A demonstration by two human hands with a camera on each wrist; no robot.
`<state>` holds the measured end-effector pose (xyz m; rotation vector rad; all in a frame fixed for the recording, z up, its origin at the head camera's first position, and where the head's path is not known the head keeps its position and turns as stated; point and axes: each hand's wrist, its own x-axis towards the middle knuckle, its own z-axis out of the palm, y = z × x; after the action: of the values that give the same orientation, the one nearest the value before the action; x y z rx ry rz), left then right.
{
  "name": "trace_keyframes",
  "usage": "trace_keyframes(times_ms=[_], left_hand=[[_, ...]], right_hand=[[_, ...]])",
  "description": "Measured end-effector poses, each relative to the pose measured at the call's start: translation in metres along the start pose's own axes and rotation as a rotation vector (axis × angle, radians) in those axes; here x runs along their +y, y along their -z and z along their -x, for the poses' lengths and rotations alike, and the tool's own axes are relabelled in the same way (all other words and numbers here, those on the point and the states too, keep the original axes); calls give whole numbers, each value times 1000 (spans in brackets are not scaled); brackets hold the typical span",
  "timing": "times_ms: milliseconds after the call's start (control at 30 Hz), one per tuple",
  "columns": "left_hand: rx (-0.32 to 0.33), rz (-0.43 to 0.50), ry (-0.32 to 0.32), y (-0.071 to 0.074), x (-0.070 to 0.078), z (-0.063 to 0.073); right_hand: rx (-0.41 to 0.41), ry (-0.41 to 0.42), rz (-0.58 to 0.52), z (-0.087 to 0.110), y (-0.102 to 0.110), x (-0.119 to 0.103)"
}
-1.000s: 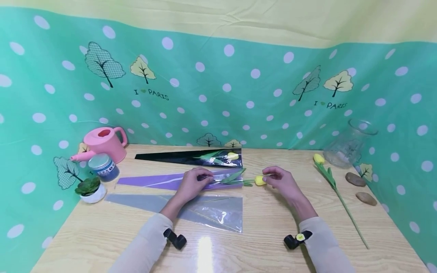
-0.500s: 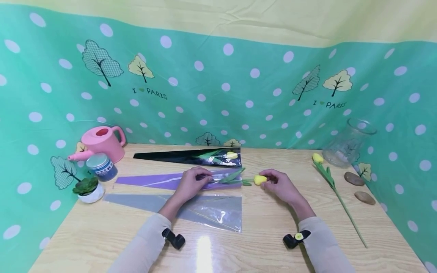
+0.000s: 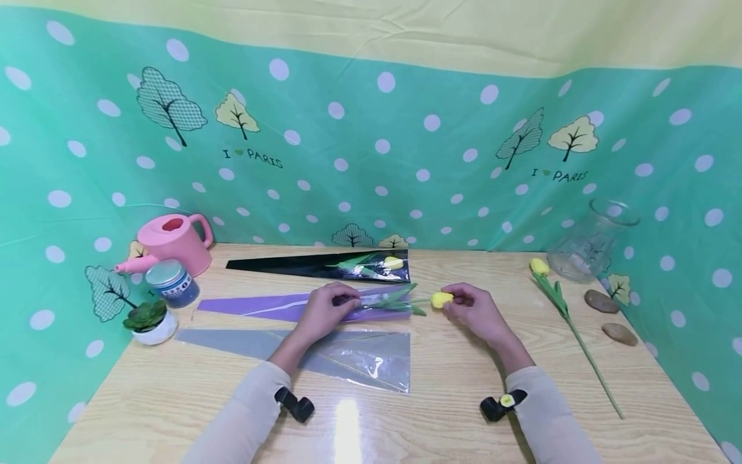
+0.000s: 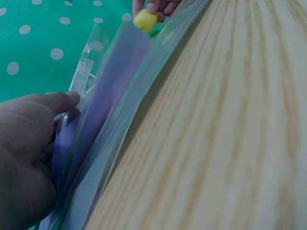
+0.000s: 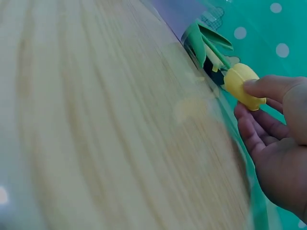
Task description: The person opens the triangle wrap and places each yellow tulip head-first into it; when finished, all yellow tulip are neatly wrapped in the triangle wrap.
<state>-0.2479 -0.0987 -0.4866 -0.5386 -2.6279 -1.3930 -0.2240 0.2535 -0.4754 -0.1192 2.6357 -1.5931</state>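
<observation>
A yellow tulip [image 3: 440,300] lies pointing right, its bloom beyond the open right end of a purple flower sleeve [image 3: 255,307]. Its stem and part of its green leaves run into the clear-fronted sleeve. My right hand [image 3: 478,314] pinches the bloom between thumb and fingers, seen close in the right wrist view on the tulip bloom [image 5: 241,85]. My left hand [image 3: 326,312] grips the sleeve near its middle; in the left wrist view the thumb presses on the clear film [image 4: 82,79], which stands apart from the purple backing [image 4: 108,91]. The stem's lower end is hidden.
Behind lies a black sleeve [image 3: 290,265] with a yellow tulip inside; in front, a grey sleeve [image 3: 359,357]. At right are another tulip [image 3: 582,341], a glass vase [image 3: 580,254] and two stones [image 3: 619,333]. A pink watering can [image 3: 180,248], blue jar [image 3: 180,290] and potted succulent [image 3: 153,325] stand left.
My right hand and the tulip bloom have lifted slightly, and the leaves at the sleeve mouth have shifted a little. The left hand stays in place on the purple sleeve.
</observation>
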Motion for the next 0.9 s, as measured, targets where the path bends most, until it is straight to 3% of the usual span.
trace_keyframes(times_ms=[467,900], left_hand=[[-9,11,-5,0,4,1],[-26,23,-16,-1,4,0]], right_hand=[[-17,53,-89,0,-21,-16],[-31,14,-197,0,-44,-22]])
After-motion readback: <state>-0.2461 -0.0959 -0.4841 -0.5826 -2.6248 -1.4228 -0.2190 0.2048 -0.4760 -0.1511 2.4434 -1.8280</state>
